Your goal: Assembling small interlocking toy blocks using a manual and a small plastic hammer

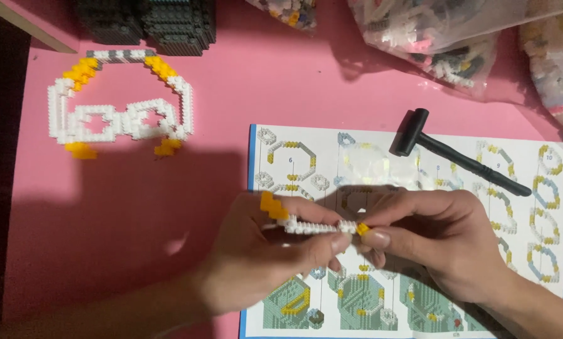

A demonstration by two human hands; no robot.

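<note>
Brick strip (313, 226), a short run of small white blocks with a yellow cluster at its left end and a single yellow block at its right, lay between the two hands above the lower part of the instruction sheet (457, 182). Its long axis ran nearly level from left to right, tilted a little so that the left, yellow end sat higher. The left hand (262, 257) came in from the lower left and gripped the strip from below and behind, thumb pressed along its underside and fingers curled round the left half. The right hand (432, 238) came in from the lower right and pinched the right end, thumb and forefinger closed on or just beside the yellow end block. Both hands touched the strip, so neither was nearer; the left carried more of its length, the right only the tip. Whether the right fingers held a separate loose block or only the end of the strip could not be told. Well apart, up and to the left on the pink table (168, 207), lay a larger white and yellow ring of blocks (121, 103). A black hammer (457, 154) rested across the top of the sheet, near the right hand but untouched, and bags of bricks (432, 37) lay along the far edge.
</note>
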